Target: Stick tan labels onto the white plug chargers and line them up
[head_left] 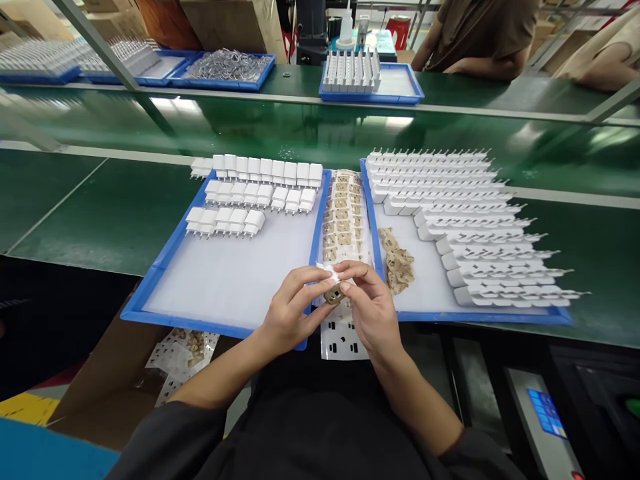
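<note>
My left hand (293, 310) and my right hand (370, 303) meet just in front of the gap between two blue trays. Together they pinch one small white charger plug (334, 283) with a tan label on its face. Beneath them lies a white label sheet (343, 223) with several tan stickers, its lower part peeled bare. The left tray (165, 263) carries three rows of white plugs (255, 190). The right tray (480, 315) holds many plugs in stacked rows (465, 213) and a heap of peeled tan scraps (397, 263).
A green conveyor belt (310, 130) runs behind the trays. Beyond it stand more blue trays: one with white plugs (353, 70), one with clear parts (225, 67). Other people's arms (480, 63) rest at the far side. Used label sheets (180, 353) lie in a box at lower left.
</note>
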{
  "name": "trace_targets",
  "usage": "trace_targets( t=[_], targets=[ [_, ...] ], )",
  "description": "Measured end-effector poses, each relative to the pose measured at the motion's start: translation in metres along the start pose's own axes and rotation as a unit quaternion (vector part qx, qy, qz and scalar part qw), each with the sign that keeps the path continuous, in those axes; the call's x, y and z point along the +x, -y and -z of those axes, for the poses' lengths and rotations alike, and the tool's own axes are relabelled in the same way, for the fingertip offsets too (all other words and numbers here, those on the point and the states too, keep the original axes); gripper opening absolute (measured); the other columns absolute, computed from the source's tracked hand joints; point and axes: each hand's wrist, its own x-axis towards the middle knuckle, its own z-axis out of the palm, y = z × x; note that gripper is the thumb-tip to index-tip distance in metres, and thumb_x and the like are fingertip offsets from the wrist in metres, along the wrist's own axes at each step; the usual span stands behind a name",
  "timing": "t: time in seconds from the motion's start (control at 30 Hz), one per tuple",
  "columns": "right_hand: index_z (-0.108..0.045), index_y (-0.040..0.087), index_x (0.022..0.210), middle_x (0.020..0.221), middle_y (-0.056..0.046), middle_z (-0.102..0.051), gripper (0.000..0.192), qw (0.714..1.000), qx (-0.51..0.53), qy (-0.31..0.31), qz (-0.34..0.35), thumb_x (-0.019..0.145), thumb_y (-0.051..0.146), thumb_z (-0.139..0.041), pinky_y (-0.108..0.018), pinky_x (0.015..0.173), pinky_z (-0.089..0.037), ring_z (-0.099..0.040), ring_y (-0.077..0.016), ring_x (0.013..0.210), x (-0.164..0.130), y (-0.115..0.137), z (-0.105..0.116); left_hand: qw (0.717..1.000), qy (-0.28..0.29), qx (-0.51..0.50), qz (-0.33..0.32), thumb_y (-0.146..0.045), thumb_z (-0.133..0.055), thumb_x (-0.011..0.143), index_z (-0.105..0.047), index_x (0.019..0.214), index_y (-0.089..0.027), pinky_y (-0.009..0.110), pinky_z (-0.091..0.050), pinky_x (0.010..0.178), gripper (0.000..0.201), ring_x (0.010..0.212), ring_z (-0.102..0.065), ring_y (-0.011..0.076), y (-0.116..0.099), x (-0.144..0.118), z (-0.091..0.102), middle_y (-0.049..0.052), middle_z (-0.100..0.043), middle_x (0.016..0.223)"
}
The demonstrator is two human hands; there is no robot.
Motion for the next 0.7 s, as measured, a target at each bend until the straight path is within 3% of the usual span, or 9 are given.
trace_targets(
  t=[0.23,0.3,0.4,0.47,0.53,0.57,0.63,0.7],
  targets=[
    [-0.068,0.028,0.098,0.106,-0.004,-0.068,0.01,0.994,-0.077,0.072,0.031,0.09,0.023,-0.064,-0.04,0.099,-0.052,-0.063,-0.0211,0.111,0.002,0.006,0.015,0.997,0.031,-0.054,0.042,-0.016,-0.073,0.085,-0.06,0.123,-0.022,0.038,-0.06,0.089,0.04,0.106,-0.067,0.0221,-0.002,-0.001,0.006,0.011,-0.068,0.112],
    [-0.067,0.028,0.098,0.106,-0.004,-0.068,0.01,0.982,-0.15,0.069,0.088,0.092,0.022,-0.063,-0.044,0.102,-0.049,-0.062,-0.0223,0.111,0.003,0.01,0.016,0.996,0.04,-0.06,0.057,-0.018,-0.074,0.085,-0.061,0.122,-0.021,0.038,-0.059,0.089,0.039,0.106,-0.067,0.0224,-0.003,-0.001,0.007,0.011,-0.069,0.112],
    [-0.067,0.028,0.094,0.107,-0.006,-0.068,0.011,0.935,-0.275,0.068,0.212,0.089,0.019,-0.065,-0.049,0.101,-0.047,-0.06,-0.0254,0.111,0.001,0.016,0.016,0.992,0.047,-0.071,0.091,-0.019,-0.074,0.085,-0.062,0.12,-0.02,0.036,-0.059,0.089,0.037,0.105,-0.068,0.022,-0.006,-0.001,0.009,0.011,-0.07,0.111],
    [-0.066,0.028,0.092,0.101,-0.006,-0.068,0.009,0.915,-0.287,0.113,0.262,0.088,0.02,-0.065,-0.049,0.096,-0.05,-0.061,-0.0264,0.106,-0.003,0.019,0.021,0.988,0.054,-0.074,0.126,-0.02,-0.074,0.085,-0.064,0.118,-0.019,0.032,-0.06,0.085,0.034,0.103,-0.069,0.0208,-0.006,0.0,0.012,0.01,-0.072,0.111],
    [-0.064,0.029,0.093,0.09,-0.004,-0.067,0.007,0.927,-0.232,0.13,0.264,0.091,0.023,-0.063,-0.046,0.088,-0.053,-0.063,-0.025,0.098,-0.005,0.02,0.033,0.982,0.072,-0.066,0.163,-0.023,-0.072,0.086,-0.064,0.117,-0.019,0.029,-0.06,0.081,0.032,0.098,-0.07,0.0196,-0.001,0.001,0.018,0.009,-0.073,0.11],
    [-0.064,0.029,0.094,0.086,-0.003,-0.066,0.007,0.94,-0.208,0.103,0.249,0.092,0.023,-0.061,-0.044,0.086,-0.053,-0.064,-0.0237,0.094,-0.004,0.019,0.042,0.978,0.084,-0.056,0.18,-0.026,-0.072,0.087,-0.065,0.117,-0.018,0.028,-0.06,0.079,0.032,0.095,-0.07,0.019,0.004,0.002,0.021,0.009,-0.073,0.11],
    [-0.064,0.028,0.096,0.085,-0.002,-0.066,0.006,0.954,-0.217,-0.008,0.205,0.093,0.024,-0.061,-0.041,0.084,-0.054,-0.065,-0.0215,0.089,0.001,0.014,0.064,0.974,0.109,-0.015,0.199,-0.033,-0.071,0.087,-0.066,0.118,-0.018,0.03,-0.059,0.079,0.034,0.089,-0.071,0.0189,0.02,0.008,0.03,0.008,-0.074,0.108],
    [-0.066,0.025,0.098,0.091,-0.004,-0.069,0.009,0.935,-0.314,-0.09,0.14,0.091,0.03,-0.066,-0.038,0.08,-0.053,-0.066,-0.0212,0.087,0.01,0.008,0.088,0.966,0.134,0.059,0.211,-0.042,-0.07,0.087,-0.067,0.117,-0.017,0.033,-0.058,0.079,0.039,0.086,-0.071,0.0211,0.045,0.018,0.039,0.009,-0.075,0.104]
  ],
)
